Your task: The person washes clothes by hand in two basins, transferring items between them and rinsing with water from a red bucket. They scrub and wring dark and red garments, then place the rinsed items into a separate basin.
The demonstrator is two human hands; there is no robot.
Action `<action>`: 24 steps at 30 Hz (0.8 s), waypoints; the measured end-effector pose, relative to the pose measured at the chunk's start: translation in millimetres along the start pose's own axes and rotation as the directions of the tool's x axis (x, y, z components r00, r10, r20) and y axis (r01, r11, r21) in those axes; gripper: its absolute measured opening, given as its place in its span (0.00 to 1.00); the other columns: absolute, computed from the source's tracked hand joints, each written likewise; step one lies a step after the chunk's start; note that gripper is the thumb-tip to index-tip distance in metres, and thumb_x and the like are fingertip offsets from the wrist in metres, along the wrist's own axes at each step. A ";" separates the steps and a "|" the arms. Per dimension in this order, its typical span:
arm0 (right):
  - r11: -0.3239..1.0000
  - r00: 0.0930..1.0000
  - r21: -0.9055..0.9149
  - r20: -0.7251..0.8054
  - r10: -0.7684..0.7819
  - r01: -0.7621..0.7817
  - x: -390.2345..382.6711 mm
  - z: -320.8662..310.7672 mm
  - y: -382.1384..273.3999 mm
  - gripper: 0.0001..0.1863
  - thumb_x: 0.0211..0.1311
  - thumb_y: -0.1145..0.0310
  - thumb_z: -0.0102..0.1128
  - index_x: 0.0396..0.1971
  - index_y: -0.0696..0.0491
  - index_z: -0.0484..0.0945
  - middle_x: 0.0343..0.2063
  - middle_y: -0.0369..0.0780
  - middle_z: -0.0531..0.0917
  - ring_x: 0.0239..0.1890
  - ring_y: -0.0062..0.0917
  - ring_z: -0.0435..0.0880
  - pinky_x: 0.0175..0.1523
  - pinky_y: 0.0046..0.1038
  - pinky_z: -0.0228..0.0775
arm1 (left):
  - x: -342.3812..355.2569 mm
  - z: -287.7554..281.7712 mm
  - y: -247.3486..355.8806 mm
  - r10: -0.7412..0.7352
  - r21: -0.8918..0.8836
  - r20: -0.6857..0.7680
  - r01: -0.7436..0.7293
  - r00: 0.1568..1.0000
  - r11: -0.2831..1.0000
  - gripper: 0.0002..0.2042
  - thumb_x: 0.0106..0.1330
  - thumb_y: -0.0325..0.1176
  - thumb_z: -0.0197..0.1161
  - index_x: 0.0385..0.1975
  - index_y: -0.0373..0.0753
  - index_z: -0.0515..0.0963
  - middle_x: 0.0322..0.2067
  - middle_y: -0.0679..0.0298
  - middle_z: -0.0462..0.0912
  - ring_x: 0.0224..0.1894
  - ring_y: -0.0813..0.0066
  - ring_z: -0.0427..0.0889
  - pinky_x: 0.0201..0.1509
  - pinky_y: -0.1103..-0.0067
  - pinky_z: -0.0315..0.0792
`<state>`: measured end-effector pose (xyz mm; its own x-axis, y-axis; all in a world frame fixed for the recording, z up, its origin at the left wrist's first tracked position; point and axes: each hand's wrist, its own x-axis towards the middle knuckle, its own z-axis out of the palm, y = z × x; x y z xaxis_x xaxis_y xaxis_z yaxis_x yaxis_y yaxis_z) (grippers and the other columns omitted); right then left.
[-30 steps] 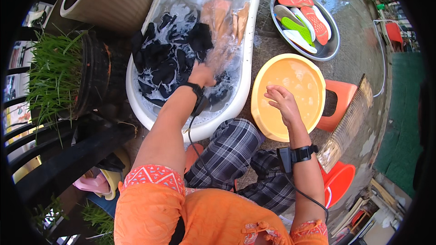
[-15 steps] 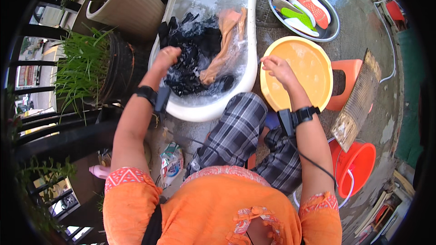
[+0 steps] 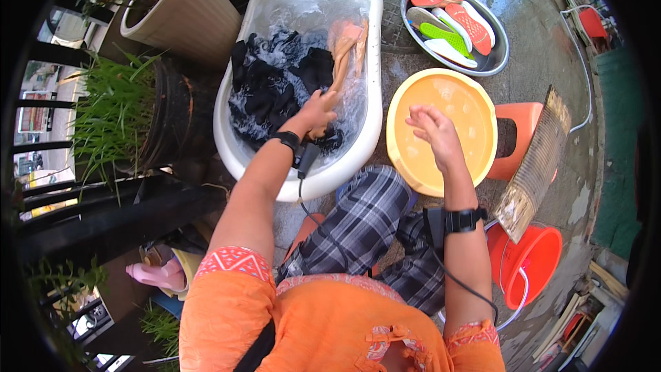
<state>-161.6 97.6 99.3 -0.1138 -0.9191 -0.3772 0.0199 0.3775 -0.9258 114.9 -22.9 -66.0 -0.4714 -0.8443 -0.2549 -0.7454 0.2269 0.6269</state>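
A white plastic tub [image 3: 227, 148] of sudsy water holds soaking black clothes [image 3: 265, 89] and a tan garment [image 3: 342, 48] along its right side. My left hand [image 3: 317, 114] reaches over the tub at the lower end of the tan garment, fingers apart. Whether they touch the cloth is hard to make out. Over the yellow basin [image 3: 406, 165], which contains water, my right hand [image 3: 437, 134] hovers with loosely bent, parted fingers and nothing in them. Each wrist wears a black strap with a small device and a cable.
Beyond the yellow basin, a metal basin [image 3: 500, 58] holds several shoe insoles [image 3: 475, 24]. An orange stool [image 3: 516, 134], a ridged washboard [image 3: 533, 172] and a red bucket [image 3: 540, 262] stand to the right. Planters, grass [image 3: 117, 110] and a dark railing [image 3: 103, 210] line the left.
My left hand has moved right across the tub, from the black clothes to the tan garment's lower end. My right hand has shifted slightly right and nearer over the yellow basin.
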 end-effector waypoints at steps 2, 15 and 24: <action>0.998 1.000 -0.051 -0.002 0.024 -0.024 1.7 -0.5 1.2 0.11 0.61 0.67 0.51 0.40 0.56 0.75 0.36 0.35 0.79 0.39 0.19 0.78 0.43 0.20 0.66 | 6.5 17.3 13.1 -0.088 0.213 -0.011 0.088 0.996 0.973 0.44 0.47 0.36 0.67 0.65 0.53 0.48 0.63 0.39 0.44 0.57 0.42 0.63 0.60 0.69 0.62; 0.967 0.992 -0.234 0.096 -0.081 0.102 19.0 -6.2 7.2 0.12 0.61 0.68 0.52 0.40 0.58 0.75 0.37 0.36 0.79 0.40 0.19 0.77 0.47 0.21 0.66 | -22.3 20.7 0.4 -0.096 0.376 0.350 -0.046 0.932 0.926 0.12 0.49 0.27 0.54 0.32 0.43 0.81 0.34 0.53 0.81 0.38 0.57 0.80 0.45 0.70 0.73; 0.954 0.984 -0.244 0.096 -0.153 0.172 17.9 -5.4 3.8 0.11 0.59 0.69 0.53 0.38 0.59 0.77 0.31 0.36 0.80 0.36 0.18 0.77 0.43 0.19 0.67 | -15.1 -163.4 15.9 0.076 -0.118 -0.623 -0.190 0.778 0.975 0.09 0.56 0.23 0.48 0.24 0.36 0.78 0.23 0.63 0.80 0.28 0.77 0.78 0.34 0.80 0.72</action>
<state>-168.9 83.2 89.2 -0.0200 -0.9726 -0.2314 -0.2430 0.2293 -0.9425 187.2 -85.8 68.2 -0.1296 -0.9426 0.3078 -0.5813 0.3238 0.7465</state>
